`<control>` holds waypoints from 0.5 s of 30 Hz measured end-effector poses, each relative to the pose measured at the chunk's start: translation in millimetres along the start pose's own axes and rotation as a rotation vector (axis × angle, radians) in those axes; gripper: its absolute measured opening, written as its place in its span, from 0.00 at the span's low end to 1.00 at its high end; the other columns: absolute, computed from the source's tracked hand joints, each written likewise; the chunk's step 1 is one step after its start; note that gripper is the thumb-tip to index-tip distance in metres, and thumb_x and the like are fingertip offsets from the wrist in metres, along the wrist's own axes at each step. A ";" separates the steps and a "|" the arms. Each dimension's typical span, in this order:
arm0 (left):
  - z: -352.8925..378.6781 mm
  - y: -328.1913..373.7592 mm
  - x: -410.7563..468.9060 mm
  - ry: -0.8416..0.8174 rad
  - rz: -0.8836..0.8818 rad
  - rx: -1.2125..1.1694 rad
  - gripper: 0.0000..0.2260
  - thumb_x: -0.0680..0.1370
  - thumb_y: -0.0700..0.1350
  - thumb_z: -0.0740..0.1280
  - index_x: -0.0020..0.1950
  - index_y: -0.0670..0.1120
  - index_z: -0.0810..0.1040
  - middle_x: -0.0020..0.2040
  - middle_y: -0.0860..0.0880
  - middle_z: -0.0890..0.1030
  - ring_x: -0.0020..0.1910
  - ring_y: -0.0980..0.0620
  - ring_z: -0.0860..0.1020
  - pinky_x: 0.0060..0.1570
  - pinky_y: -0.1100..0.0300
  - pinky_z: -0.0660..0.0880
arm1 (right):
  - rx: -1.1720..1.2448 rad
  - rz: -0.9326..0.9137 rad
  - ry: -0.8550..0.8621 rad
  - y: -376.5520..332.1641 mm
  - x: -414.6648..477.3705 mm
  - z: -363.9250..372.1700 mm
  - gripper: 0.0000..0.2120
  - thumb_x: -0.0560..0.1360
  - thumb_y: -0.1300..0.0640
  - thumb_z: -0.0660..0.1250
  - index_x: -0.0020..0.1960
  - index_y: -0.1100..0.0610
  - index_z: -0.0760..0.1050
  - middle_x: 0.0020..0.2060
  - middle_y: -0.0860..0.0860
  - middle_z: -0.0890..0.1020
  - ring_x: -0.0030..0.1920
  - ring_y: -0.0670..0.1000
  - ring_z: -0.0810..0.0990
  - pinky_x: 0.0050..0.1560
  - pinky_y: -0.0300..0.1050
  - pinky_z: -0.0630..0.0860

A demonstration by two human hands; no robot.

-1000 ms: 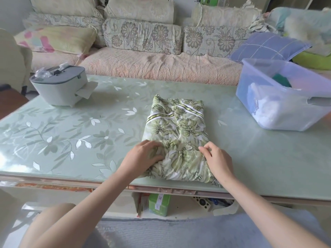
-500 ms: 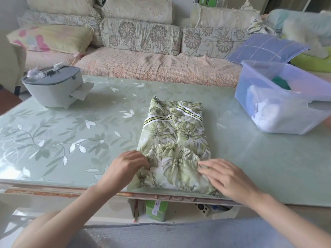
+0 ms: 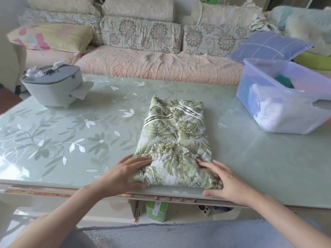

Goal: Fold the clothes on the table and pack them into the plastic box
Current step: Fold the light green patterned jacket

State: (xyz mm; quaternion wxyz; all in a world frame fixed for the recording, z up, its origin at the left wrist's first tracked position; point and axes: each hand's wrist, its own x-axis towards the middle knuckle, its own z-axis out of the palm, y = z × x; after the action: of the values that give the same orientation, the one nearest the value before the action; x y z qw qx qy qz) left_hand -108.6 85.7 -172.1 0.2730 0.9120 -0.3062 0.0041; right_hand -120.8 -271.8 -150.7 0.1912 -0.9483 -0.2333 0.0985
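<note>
I count one folded leaf-print garment (image 3: 174, 140), one plastic box (image 3: 249, 83), one grey lidded container (image 3: 52, 90), one table (image 3: 250, 167), two hands: left hand (image 3: 123, 174), right hand (image 3: 231, 181).

Green-and-white leaf-print fabric garment (image 3: 175, 140), folded into a long rectangle with two white-and-dark stripe bands across its far part and a gathered, puckered seam across its near part. It lies flat on the pale green floral glass table (image 3: 89, 140), its near end at the table's front edge and its near corners under the left hand (image 3: 123, 176) and right hand (image 3: 231, 183). Translucent bluish plastic box (image 3: 250, 97), lidless and upright, stands well apart at the far right of the table, holding white folded clothing (image 3: 279, 115) and a dark green item (image 3: 284, 82) behind it.
</note>
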 end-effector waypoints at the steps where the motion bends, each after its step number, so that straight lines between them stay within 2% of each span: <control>1: -0.2 -4.1 1.8 0.020 0.021 0.021 0.28 0.73 0.64 0.64 0.72 0.59 0.63 0.71 0.64 0.66 0.70 0.69 0.59 0.73 0.56 0.54 | -0.027 0.001 0.008 0.7 1.7 -1.9 0.35 0.68 0.34 0.68 0.68 0.31 0.52 0.68 0.30 0.57 0.71 0.38 0.51 0.71 0.37 0.53; 3: -1.4 -5.7 3.1 0.052 0.011 0.016 0.24 0.75 0.57 0.63 0.71 0.59 0.65 0.69 0.62 0.70 0.69 0.68 0.63 0.73 0.56 0.55 | -0.008 -0.008 0.049 0.1 4.1 -5.3 0.31 0.71 0.49 0.71 0.64 0.32 0.55 0.65 0.31 0.63 0.70 0.38 0.53 0.69 0.33 0.52; 4: -2.5 -5.1 3.9 0.069 -0.010 -0.008 0.24 0.74 0.54 0.63 0.70 0.59 0.66 0.68 0.61 0.71 0.68 0.68 0.64 0.73 0.57 0.54 | 0.022 -0.008 0.094 1.0 5.7 -5.9 0.29 0.71 0.52 0.70 0.61 0.33 0.58 0.64 0.31 0.66 0.70 0.37 0.53 0.68 0.31 0.51; 7: -3.5 -1.8 5.7 0.081 -0.002 -0.018 0.28 0.69 0.50 0.63 0.70 0.54 0.66 0.65 0.61 0.72 0.66 0.71 0.64 0.74 0.61 0.48 | 0.092 -0.067 0.228 6.2 10.2 -2.0 0.19 0.67 0.46 0.68 0.53 0.37 0.63 0.60 0.29 0.73 0.70 0.33 0.57 0.70 0.28 0.46; 8: -3.3 -1.8 5.7 0.077 0.008 -0.021 0.28 0.68 0.49 0.63 0.69 0.52 0.67 0.64 0.61 0.72 0.65 0.72 0.65 0.74 0.62 0.48 | 0.122 -0.086 0.260 10.7 11.5 1.5 0.19 0.68 0.49 0.70 0.52 0.38 0.64 0.57 0.27 0.74 0.69 0.31 0.58 0.71 0.29 0.46; 10: -2.0 -6.9 7.3 0.100 0.029 0.002 0.25 0.69 0.47 0.67 0.66 0.52 0.69 0.61 0.61 0.75 0.62 0.68 0.70 0.73 0.62 0.50 | 0.189 -0.047 0.293 17.9 12.7 8.6 0.23 0.70 0.59 0.72 0.51 0.35 0.67 0.57 0.27 0.76 0.72 0.33 0.53 0.71 0.30 0.45; 12: -1.2 -17.0 10.5 0.184 0.005 0.047 0.22 0.68 0.39 0.73 0.58 0.55 0.73 0.56 0.61 0.79 0.57 0.61 0.76 0.71 0.64 0.54 | 0.298 0.062 0.350 23.4 14.3 15.5 0.28 0.72 0.65 0.70 0.50 0.30 0.72 0.62 0.35 0.73 0.74 0.38 0.47 0.69 0.29 0.49; 13: 0.1 -21.1 13.5 0.254 -0.044 0.061 0.21 0.68 0.35 0.74 0.55 0.54 0.75 0.52 0.59 0.81 0.55 0.55 0.78 0.69 0.65 0.58 | 0.375 0.125 0.383 21.4 16.7 16.5 0.26 0.73 0.66 0.69 0.48 0.31 0.74 0.64 0.40 0.70 0.74 0.38 0.47 0.67 0.27 0.51; 15: -7.0 -10.5 24.9 0.402 -0.233 0.007 0.11 0.73 0.34 0.69 0.52 0.48 0.78 0.48 0.47 0.82 0.56 0.44 0.77 0.59 0.58 0.66 | 0.572 0.195 0.499 13.7 27.2 11.4 0.16 0.75 0.58 0.68 0.53 0.38 0.74 0.65 0.50 0.70 0.72 0.40 0.57 0.64 0.24 0.55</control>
State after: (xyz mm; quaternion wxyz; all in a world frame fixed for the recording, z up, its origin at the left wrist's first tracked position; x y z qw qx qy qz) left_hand -81.4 82.3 -167.1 0.3241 0.9229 -0.1386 0.1550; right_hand -94.7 -266.4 -169.2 0.4883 -0.8693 -0.0517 -0.0564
